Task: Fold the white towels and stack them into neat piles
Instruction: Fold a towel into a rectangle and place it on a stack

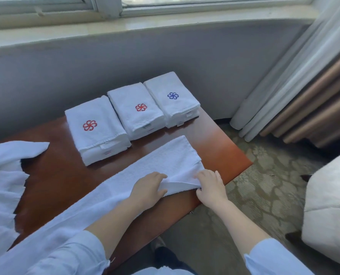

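Indoors, left hand (148, 188) and right hand (211, 187) pinch a towel (171, 157) on the reddish table (220, 147) by curtains (304, 100).

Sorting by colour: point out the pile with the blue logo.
Head view: the blue-logo pile sits far right in the row of three, beside a red-logo pile.

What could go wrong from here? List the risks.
1. Both hands, left hand and right hand, hold the long white terry towel at its end beside the edge of the reddish-brown wooden table; it might slip to the patterned carpet.
2. The left forearm lies over the towel, so the fold may skew.
3. The nearest folded white towel pile with the red emblem sits close; a swing could nudge it.
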Demonstrator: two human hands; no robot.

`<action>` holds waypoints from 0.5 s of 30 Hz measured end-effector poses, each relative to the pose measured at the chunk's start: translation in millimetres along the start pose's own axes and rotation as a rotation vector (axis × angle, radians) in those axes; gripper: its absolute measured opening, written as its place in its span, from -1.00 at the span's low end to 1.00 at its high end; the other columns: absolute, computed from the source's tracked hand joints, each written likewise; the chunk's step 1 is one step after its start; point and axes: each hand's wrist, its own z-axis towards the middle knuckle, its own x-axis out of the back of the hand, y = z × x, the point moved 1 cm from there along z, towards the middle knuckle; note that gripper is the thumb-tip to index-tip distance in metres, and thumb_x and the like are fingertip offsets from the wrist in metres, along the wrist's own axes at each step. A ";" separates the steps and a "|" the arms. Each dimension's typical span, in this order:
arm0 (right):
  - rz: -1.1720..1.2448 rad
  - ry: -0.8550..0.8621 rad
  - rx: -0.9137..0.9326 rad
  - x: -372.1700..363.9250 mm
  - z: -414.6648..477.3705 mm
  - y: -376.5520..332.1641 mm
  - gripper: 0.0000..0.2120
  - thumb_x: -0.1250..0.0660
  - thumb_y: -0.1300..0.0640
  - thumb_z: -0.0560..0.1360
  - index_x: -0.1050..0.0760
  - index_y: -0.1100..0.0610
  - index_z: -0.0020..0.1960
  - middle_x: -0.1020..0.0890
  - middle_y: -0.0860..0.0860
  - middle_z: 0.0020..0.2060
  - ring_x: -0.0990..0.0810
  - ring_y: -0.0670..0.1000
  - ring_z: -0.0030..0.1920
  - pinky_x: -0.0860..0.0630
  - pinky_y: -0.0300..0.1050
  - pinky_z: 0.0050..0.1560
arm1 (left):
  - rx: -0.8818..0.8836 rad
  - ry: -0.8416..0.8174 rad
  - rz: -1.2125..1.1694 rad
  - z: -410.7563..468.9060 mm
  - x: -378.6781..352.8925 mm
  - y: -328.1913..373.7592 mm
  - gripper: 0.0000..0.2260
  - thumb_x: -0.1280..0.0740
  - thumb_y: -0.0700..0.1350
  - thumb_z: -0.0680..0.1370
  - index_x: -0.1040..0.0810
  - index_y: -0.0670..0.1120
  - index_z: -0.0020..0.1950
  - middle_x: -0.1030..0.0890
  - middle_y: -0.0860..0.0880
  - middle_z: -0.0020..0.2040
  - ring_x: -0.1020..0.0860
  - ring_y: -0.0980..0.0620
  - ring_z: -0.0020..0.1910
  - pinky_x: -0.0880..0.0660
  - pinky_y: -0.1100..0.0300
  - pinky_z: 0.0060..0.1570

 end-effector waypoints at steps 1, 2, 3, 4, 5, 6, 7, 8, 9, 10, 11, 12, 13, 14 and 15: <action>-0.002 0.004 -0.001 0.4 2.5 6.3 -0.59 -0.25 0.24 0.49 -0.47 -0.02 0.31 -0.45 -0.08 0.25 -0.34 0.00 0.36 -0.06 0.01 0.53 | 0.001 -0.004 0.006 4.1 -1.6 2.4 -0.63 -0.29 0.07 0.60 -0.41 0.06 0.40 -0.45 0.09 0.36 -0.42 0.07 0.32 -0.42 0.17 0.19; 0.003 0.009 -0.006 1.0 4.7 11.5 -0.64 -0.26 0.24 0.49 -0.52 -0.01 0.25 -0.48 -0.08 0.21 -0.38 0.00 0.31 -0.21 -0.05 0.43 | 0.000 -0.002 0.012 7.6 -3.0 4.6 -0.67 -0.31 0.06 0.59 -0.45 0.07 0.35 -0.47 0.09 0.33 -0.42 0.07 0.29 -0.44 0.16 0.16; 0.022 0.019 -0.020 2.2 6.8 15.1 -0.69 -0.27 0.24 0.49 -0.56 -0.01 0.17 -0.51 -0.09 0.16 -0.44 0.01 0.24 -0.34 -0.10 0.28 | -0.001 0.004 0.019 10.5 -4.0 6.5 -0.71 -0.31 0.05 0.58 -0.48 0.07 0.30 -0.48 0.09 0.30 -0.43 0.07 0.27 -0.45 0.15 0.13; 0.063 0.036 -0.043 4.5 8.8 17.0 -0.75 -0.26 0.23 0.49 -0.59 -0.01 0.08 -0.56 -0.09 0.08 -0.49 0.02 0.14 -0.42 -0.11 0.10 | -0.004 0.009 0.030 13.1 -4.2 8.3 -0.74 -0.31 0.04 0.58 -0.50 0.07 0.26 -0.49 0.09 0.27 -0.43 0.07 0.24 -0.46 0.14 0.11; 0.124 0.058 -0.069 7.3 11.0 17.4 -0.79 -0.25 0.22 0.49 -0.60 0.00 0.00 -0.59 -0.10 -0.02 -0.53 0.03 0.03 -0.46 -0.09 -0.06 | -0.007 0.011 0.040 15.8 -4.0 9.9 -0.76 -0.30 0.03 0.59 -0.51 0.06 0.24 -0.50 0.09 0.25 -0.43 0.07 0.23 -0.47 0.14 0.10; 0.202 0.084 -0.091 10.6 13.9 17.0 -0.83 -0.23 0.20 0.49 -0.58 0.02 -0.09 -0.61 -0.09 -0.13 -0.54 0.04 -0.07 -0.45 -0.07 -0.18 | -0.010 0.012 0.045 18.3 -3.4 11.3 -0.77 -0.29 0.03 0.60 -0.52 0.06 0.24 -0.51 0.09 0.23 -0.43 0.07 0.22 -0.47 0.14 0.09; 0.298 0.115 -0.107 14.4 17.7 16.3 -0.86 -0.23 0.17 0.49 -0.56 0.04 -0.14 -0.60 -0.06 -0.22 -0.54 0.05 -0.15 -0.43 -0.08 -0.27 | -0.012 0.011 0.042 20.8 -2.3 12.8 -0.78 -0.28 0.04 0.61 -0.53 0.05 0.23 -0.52 0.10 0.21 -0.44 0.08 0.21 -0.48 0.13 0.09; 0.414 0.145 -0.125 18.9 22.8 16.1 -0.87 -0.24 0.14 0.50 -0.54 0.05 -0.18 -0.59 -0.05 -0.28 -0.53 0.05 -0.21 -0.40 -0.10 -0.31 | -0.016 0.008 0.034 24.1 -1.0 14.9 -0.77 -0.27 0.05 0.61 -0.55 0.04 0.22 -0.54 0.10 0.19 -0.45 0.08 0.19 -0.48 0.11 0.09; 0.531 0.166 -0.138 24.3 27.2 14.3 -0.88 -0.27 0.11 0.49 -0.52 0.04 -0.21 -0.57 -0.05 -0.31 -0.52 0.03 -0.24 -0.38 -0.10 -0.32 | -0.018 0.002 0.018 25.6 0.8 16.3 -0.77 -0.25 0.06 0.62 -0.56 0.04 0.21 -0.55 0.11 0.15 -0.47 0.08 0.16 -0.49 0.11 0.07; 0.626 0.180 -0.139 30.1 31.0 11.5 -0.89 -0.30 0.08 0.49 -0.51 0.02 -0.22 -0.56 -0.08 -0.33 -0.51 0.00 -0.26 -0.38 -0.11 -0.31 | -0.020 -0.005 0.002 26.5 2.6 17.5 -0.78 -0.24 0.07 0.62 -0.58 0.03 0.17 -0.57 0.11 0.09 -0.50 0.08 0.11 -0.50 0.11 0.04; 0.686 0.192 -0.126 35.8 34.8 9.8 -0.89 -0.32 0.07 0.49 -0.50 -0.01 -0.22 -0.56 -0.11 -0.33 -0.51 -0.04 -0.26 -0.39 -0.11 -0.29 | -0.019 -0.016 -0.009 28.5 4.2 18.7 -0.79 -0.22 0.07 0.63 -0.57 0.02 0.11 -0.59 0.10 0.02 -0.53 0.06 0.03 -0.49 0.12 -0.03; 0.708 0.205 -0.106 40.9 38.5 8.8 -0.89 -0.32 0.05 0.51 -0.50 -0.04 -0.19 -0.56 -0.14 -0.31 -0.51 -0.06 -0.24 -0.41 -0.11 -0.27 | -0.010 -0.029 -0.017 31.1 5.4 19.4 -0.81 -0.19 0.07 0.64 -0.53 0.01 0.04 -0.58 0.09 -0.08 -0.53 0.04 -0.06 -0.46 0.12 -0.11; 0.700 0.217 -0.087 45.0 41.8 8.6 -0.91 -0.30 0.03 0.53 -0.50 -0.05 -0.16 -0.57 -0.14 -0.27 -0.53 -0.07 -0.21 -0.44 -0.09 -0.25 | 0.009 -0.040 -0.031 33.7 6.4 19.7 -0.82 -0.17 0.06 0.65 -0.46 0.01 -0.03 -0.54 0.08 -0.17 -0.52 0.02 -0.16 -0.40 0.13 -0.20; 0.673 0.234 -0.070 47.9 45.2 9.3 -0.92 -0.28 0.01 0.55 -0.50 -0.06 -0.11 -0.59 -0.14 -0.24 -0.54 -0.06 -0.19 -0.45 -0.07 -0.23 | 0.034 -0.046 -0.047 36.5 7.8 20.1 -0.81 -0.14 0.06 0.66 -0.38 0.00 -0.07 -0.50 0.08 -0.24 -0.48 0.02 -0.25 -0.34 0.13 -0.28; 0.637 0.253 -0.057 49.8 48.3 11.2 -0.92 -0.26 0.00 0.57 -0.51 -0.06 -0.07 -0.60 -0.14 -0.21 -0.54 -0.05 -0.17 -0.46 -0.06 -0.22 | 0.056 -0.048 -0.065 38.9 9.3 20.3 -0.81 -0.11 0.08 0.67 -0.33 0.02 -0.08 -0.47 0.08 -0.29 -0.45 0.05 -0.31 -0.29 0.14 -0.33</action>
